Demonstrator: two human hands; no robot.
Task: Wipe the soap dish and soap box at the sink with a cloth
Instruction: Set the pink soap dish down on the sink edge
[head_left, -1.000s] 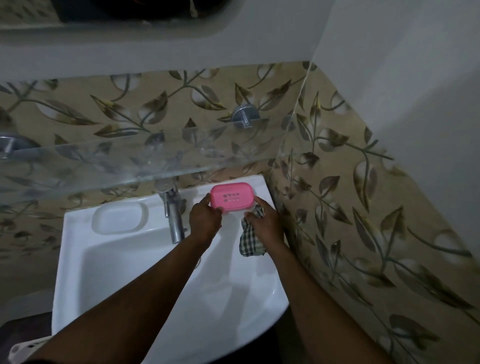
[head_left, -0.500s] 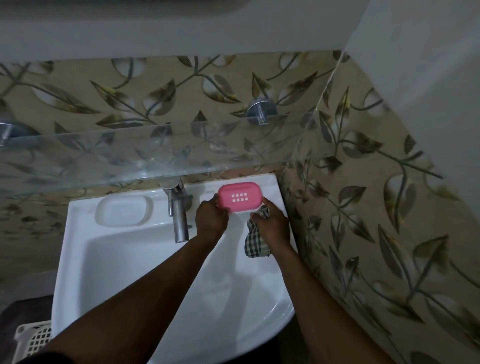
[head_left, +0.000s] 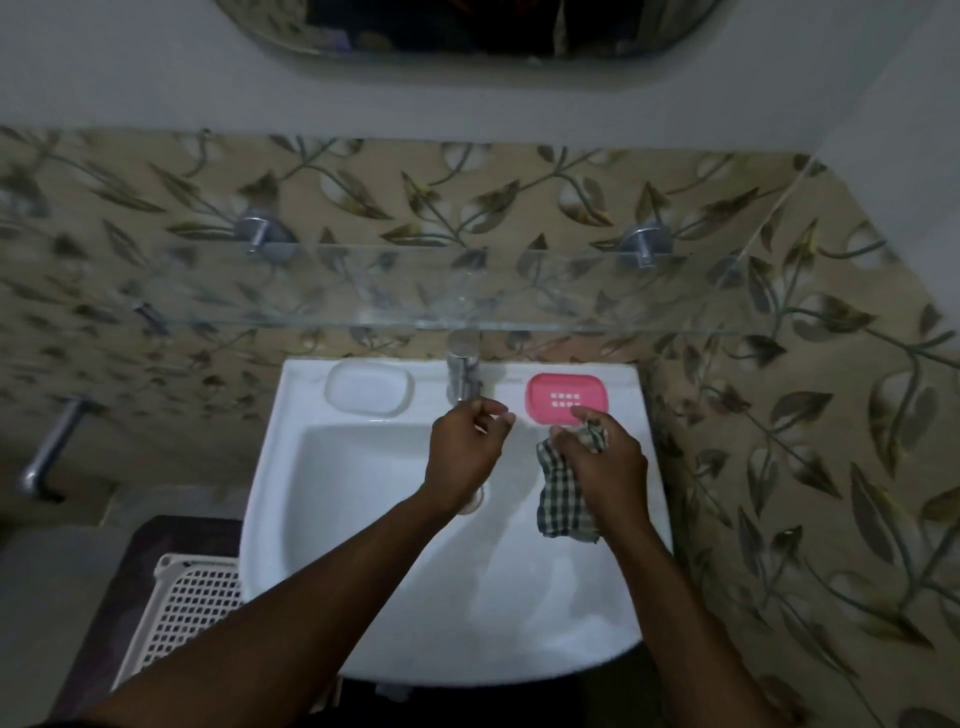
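Observation:
A pink soap box (head_left: 566, 397) with white drain holes lies on the back right ledge of the white sink (head_left: 363, 571). A moulded white soap dish (head_left: 369, 387) sits in the back left ledge. My right hand (head_left: 605, 462) grips a checked cloth (head_left: 563, 488) that hangs over the basin, its fingertips touching the box's front edge. My left hand (head_left: 465, 449) hovers just left of the box, fingers loosely apart, holding nothing and apart from the box.
A chrome tap (head_left: 464, 371) stands between the dish and the box. A glass shelf (head_left: 415, 291) juts out above the sink's back ledge. Leaf-patterned tiles close in on the right. A white perforated basket (head_left: 187, 608) stands on the floor at lower left.
My left hand has let go of the pink soap box and drawn back to the left. The box now rests on the ledge. The camera has shifted to face the sink squarely.

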